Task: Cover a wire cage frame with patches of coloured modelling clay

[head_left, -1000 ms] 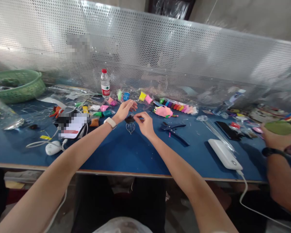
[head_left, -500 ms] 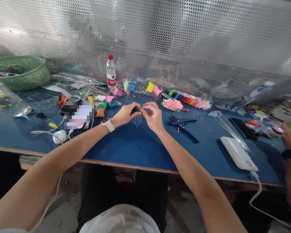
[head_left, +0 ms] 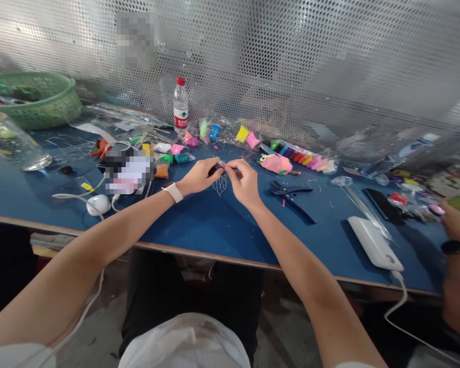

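My left hand (head_left: 200,175) is closed around a small black piece (head_left: 215,169), its exact kind unclear. Below the fingers hangs a bulb-shaped frame of thin silvery wire (head_left: 220,187), its top hidden by the hands. The fingertips of my right hand (head_left: 245,180) are pinched together at the right end of the black piece; what lies between them is too small to make out. To the right, dark-handled pliers (head_left: 291,197) lie on the blue table. Beyond them rests a pink clay figure (head_left: 276,164).
Clay packets (head_left: 247,136) and a water bottle (head_left: 180,106) line the back. A phone (head_left: 126,171) with cables and a green basket (head_left: 61,105) are left. A white power bank (head_left: 373,244) and black phone (head_left: 383,205) lie right, near another person's hand (head_left: 454,220).
The view has shifted slightly, so the table things sit a little differently. Both hands stay together at the wire frame; the right fingers are now more tightly bunched.
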Action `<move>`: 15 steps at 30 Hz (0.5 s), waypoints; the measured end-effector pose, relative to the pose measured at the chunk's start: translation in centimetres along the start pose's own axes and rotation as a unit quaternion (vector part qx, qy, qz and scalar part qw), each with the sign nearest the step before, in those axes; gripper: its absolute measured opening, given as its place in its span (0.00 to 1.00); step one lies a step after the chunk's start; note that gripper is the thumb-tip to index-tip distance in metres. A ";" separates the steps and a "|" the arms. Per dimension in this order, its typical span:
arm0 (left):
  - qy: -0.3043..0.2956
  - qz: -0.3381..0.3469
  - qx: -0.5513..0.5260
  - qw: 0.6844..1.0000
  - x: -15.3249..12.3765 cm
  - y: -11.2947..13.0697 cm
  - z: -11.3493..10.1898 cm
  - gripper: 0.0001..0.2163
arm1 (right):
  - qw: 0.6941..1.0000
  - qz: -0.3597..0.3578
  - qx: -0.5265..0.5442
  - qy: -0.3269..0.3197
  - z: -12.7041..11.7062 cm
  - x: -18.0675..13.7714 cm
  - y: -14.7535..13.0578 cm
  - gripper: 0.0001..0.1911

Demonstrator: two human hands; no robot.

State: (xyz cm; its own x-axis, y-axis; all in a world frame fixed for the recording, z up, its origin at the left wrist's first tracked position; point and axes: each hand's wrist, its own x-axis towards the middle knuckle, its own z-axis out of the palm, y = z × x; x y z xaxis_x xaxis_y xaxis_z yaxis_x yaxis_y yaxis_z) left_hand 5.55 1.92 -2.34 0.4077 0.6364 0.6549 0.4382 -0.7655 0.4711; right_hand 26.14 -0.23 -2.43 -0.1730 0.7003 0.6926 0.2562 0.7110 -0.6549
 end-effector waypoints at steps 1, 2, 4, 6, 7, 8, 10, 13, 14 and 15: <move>0.004 0.000 0.000 1.000 0.0 0.0 0.0 0.13 | 1.000 -0.001 -0.001 0.001 0.1 0.0 0.0 0.23; 0.007 0.001 -0.003 1.000 0.0 0.0 0.0 0.13 | 1.000 0.001 -0.003 0.001 0.1 0.0 -0.1 0.24; 0.011 0.002 -0.012 1.000 -0.1 0.1 0.0 0.14 | 1.000 0.010 -0.004 0.005 0.1 0.0 -0.1 0.25; 0.017 -0.006 -0.023 1.000 -0.2 0.2 0.2 0.16 | 1.000 0.019 -0.006 0.007 -0.1 0.1 0.0 0.25; 0.025 -0.011 -0.028 0.999 -0.2 0.2 0.3 0.15 | 1.000 0.022 -0.007 0.007 -0.2 0.1 0.0 0.24; 0.038 -0.016 -0.034 0.999 -0.3 0.3 0.4 0.13 | 1.000 0.023 -0.008 0.007 -0.4 0.2 0.0 0.24; 0.072 -0.022 -0.050 0.996 -0.4 0.4 0.6 0.06 | 1.000 0.022 -0.010 0.009 -0.6 0.2 0.0 0.23; 0.108 -0.028 -0.084 0.990 -0.4 0.5 0.9 0.04 | 1.000 0.023 0.012 0.013 -0.7 0.3 0.0 0.21; 0.114 -0.034 -0.095 0.988 -0.4 0.5 0.9 0.03 | 0.999 0.028 0.032 0.018 -0.7 0.3 0.1 0.20; 0.118 -0.042 -0.107 0.986 -0.4 0.6 0.9 0.04 | 0.998 0.037 0.053 0.024 -0.7 0.3 0.2 0.21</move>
State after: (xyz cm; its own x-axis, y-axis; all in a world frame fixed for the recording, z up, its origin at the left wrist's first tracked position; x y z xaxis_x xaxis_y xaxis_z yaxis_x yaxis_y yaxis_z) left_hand 6.35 1.29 -2.89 0.1677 0.6780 0.7156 0.2736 -0.7294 0.6270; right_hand 26.75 0.09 -2.11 -0.1116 0.7492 0.6529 0.1635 0.6619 -0.7316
